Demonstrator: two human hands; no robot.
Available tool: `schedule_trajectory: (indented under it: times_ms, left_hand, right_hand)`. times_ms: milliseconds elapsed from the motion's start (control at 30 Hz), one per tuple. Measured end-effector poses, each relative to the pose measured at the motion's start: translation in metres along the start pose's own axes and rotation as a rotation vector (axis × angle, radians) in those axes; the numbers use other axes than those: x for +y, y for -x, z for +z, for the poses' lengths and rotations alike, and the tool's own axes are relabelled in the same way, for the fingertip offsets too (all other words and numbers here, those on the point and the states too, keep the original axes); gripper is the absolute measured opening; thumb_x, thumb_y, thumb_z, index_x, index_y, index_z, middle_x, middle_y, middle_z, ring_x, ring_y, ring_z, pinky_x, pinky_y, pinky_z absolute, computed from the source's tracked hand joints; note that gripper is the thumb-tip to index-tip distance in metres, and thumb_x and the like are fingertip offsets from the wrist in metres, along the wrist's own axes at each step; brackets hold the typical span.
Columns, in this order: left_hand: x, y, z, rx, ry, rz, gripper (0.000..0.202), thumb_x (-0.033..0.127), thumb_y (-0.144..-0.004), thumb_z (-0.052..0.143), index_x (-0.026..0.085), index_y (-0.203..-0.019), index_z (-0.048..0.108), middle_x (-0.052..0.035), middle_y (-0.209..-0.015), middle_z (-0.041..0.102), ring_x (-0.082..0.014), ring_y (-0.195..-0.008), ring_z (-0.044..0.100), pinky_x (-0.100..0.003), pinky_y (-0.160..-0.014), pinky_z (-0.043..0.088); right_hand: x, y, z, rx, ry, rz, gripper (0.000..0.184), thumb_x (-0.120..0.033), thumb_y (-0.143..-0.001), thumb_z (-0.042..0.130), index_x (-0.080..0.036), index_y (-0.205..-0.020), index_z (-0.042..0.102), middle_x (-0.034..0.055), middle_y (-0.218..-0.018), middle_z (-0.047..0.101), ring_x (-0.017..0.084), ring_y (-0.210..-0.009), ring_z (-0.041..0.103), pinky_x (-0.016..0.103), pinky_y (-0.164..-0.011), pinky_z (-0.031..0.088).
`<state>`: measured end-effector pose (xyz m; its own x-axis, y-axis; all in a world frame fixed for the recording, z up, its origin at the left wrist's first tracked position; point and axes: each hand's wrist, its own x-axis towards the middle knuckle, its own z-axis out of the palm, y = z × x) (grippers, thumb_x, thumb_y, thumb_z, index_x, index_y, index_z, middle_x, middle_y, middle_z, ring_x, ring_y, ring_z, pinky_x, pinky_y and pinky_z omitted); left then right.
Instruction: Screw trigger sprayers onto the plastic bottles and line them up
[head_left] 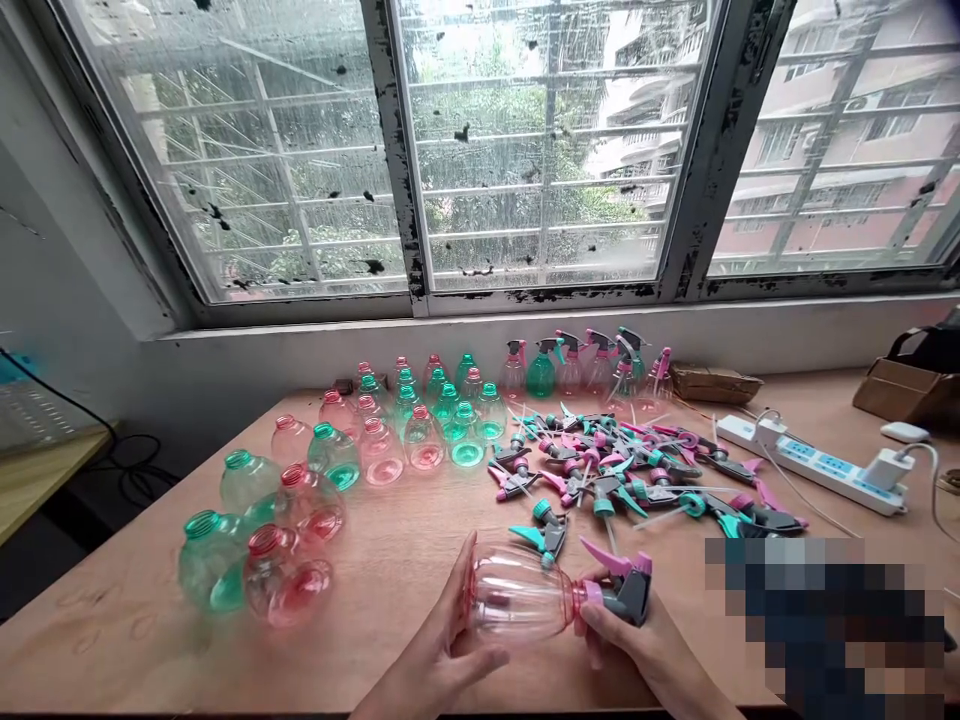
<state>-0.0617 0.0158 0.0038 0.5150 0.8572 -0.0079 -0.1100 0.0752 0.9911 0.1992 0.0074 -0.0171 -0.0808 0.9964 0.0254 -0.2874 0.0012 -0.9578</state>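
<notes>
My left hand (442, 650) is wrapped round the base of a clear pink spray bottle (517, 598) lying on its side just above the wooden table (135, 620). My right hand (637, 640) grips the bottle's neck at the pink and grey trigger sprayer head (626, 585) fitted on it. A loose teal and grey trigger head (546, 535) lies just behind the bottle.
Several open pink and green bottles (375, 450) stand at left and centre. A heap of loose trigger heads (637, 470) lies at right. Several finished spray bottles (577, 370) line the back wall. A power strip (817, 465), a cardboard box (900, 390) and a blurred patch (825, 620) occupy the right.
</notes>
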Motion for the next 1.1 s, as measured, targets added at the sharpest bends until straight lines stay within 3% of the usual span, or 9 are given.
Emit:
schedule_trajectory:
  times_ms: [167,300,433,567,700,833,967,1100]
  left_hand:
    - [-0.018,-0.003,-0.012,-0.012,0.05,-0.016,0.122,0.049,-0.079,0.08,0.034,-0.159,-0.012,-0.0086,-0.172,0.009,-0.0336,-0.149,0.032,-0.05,-0.124,0.018]
    - [-0.018,-0.004,-0.011,-0.038,0.043,-0.026,0.115,0.052,-0.079,0.079,0.029,-0.161,0.002,-0.0136,-0.163,0.034,-0.0356,-0.149,0.031,-0.05,-0.122,0.022]
    - [-0.006,0.002,-0.004,0.012,-0.002,-0.027,0.111,0.044,-0.081,0.08,0.036,-0.16,0.003,-0.0101,-0.149,0.051,-0.0316,-0.142,0.042,-0.048,-0.12,0.024]
    - [-0.007,0.005,-0.003,0.038,-0.025,0.01,0.114,0.041,-0.08,0.082,0.041,-0.158,-0.002,-0.0082,-0.15,0.049,-0.029,-0.137,0.048,-0.045,-0.119,0.027]
    - [-0.015,0.001,-0.007,0.024,0.015,0.02,0.109,0.05,-0.078,0.08,0.036,-0.16,0.009,-0.011,-0.15,0.049,-0.0324,-0.142,0.041,-0.046,-0.119,0.027]
    - [-0.009,0.0,-0.004,0.0,0.003,0.016,0.103,0.043,-0.081,0.08,0.04,-0.159,0.013,-0.0073,-0.162,0.033,-0.0315,-0.141,0.043,-0.045,-0.119,0.03]
    - [-0.001,0.003,-0.003,0.017,-0.106,0.016,0.104,0.038,-0.086,0.076,0.039,-0.159,0.002,-0.008,-0.146,0.054,-0.0281,-0.139,0.046,-0.043,-0.121,0.024]
    - [-0.009,0.004,-0.008,0.017,-0.074,0.004,0.113,0.044,-0.081,0.081,0.034,-0.16,0.001,-0.0111,-0.15,0.051,-0.0312,-0.141,0.045,-0.045,-0.122,0.024]
  right_hand:
    - [0.002,-0.001,-0.002,-0.037,0.059,0.005,0.042,-0.051,-0.079,0.08,-0.016,-0.095,0.064,-0.0002,-0.06,0.07,0.015,-0.047,0.06,0.028,-0.05,0.046]
    - [0.006,-0.003,-0.004,-0.05,0.075,-0.005,0.042,-0.053,-0.079,0.079,-0.016,-0.094,0.064,0.0001,-0.06,0.07,0.014,-0.046,0.06,0.027,-0.049,0.046]
    - [0.007,-0.005,-0.003,0.001,0.04,-0.013,0.042,-0.052,-0.08,0.079,-0.017,-0.098,0.063,0.0008,-0.065,0.072,0.013,-0.046,0.06,0.026,-0.049,0.047]
    - [0.008,-0.005,-0.002,0.011,0.042,-0.016,0.041,-0.05,-0.081,0.079,-0.017,-0.099,0.064,-0.0003,-0.062,0.07,0.013,-0.046,0.059,0.026,-0.049,0.047]
    - [0.015,-0.006,-0.005,0.002,0.05,-0.033,0.041,-0.049,-0.081,0.079,-0.017,-0.101,0.062,0.0002,-0.063,0.071,0.012,-0.045,0.059,0.024,-0.047,0.045]
    - [0.019,-0.008,-0.007,0.008,0.039,-0.038,0.042,-0.049,-0.081,0.079,-0.017,-0.102,0.062,0.0003,-0.064,0.071,0.013,-0.045,0.06,0.025,-0.047,0.046]
    - [0.018,-0.007,-0.005,-0.009,0.018,-0.046,0.039,-0.049,-0.081,0.079,-0.017,-0.099,0.064,-0.0008,-0.064,0.069,0.012,-0.046,0.058,0.024,-0.047,0.047]
    - [0.019,-0.006,-0.004,0.007,0.029,-0.042,0.04,-0.049,-0.08,0.079,-0.017,-0.097,0.065,-0.0008,-0.062,0.068,0.013,-0.046,0.058,0.025,-0.046,0.047]
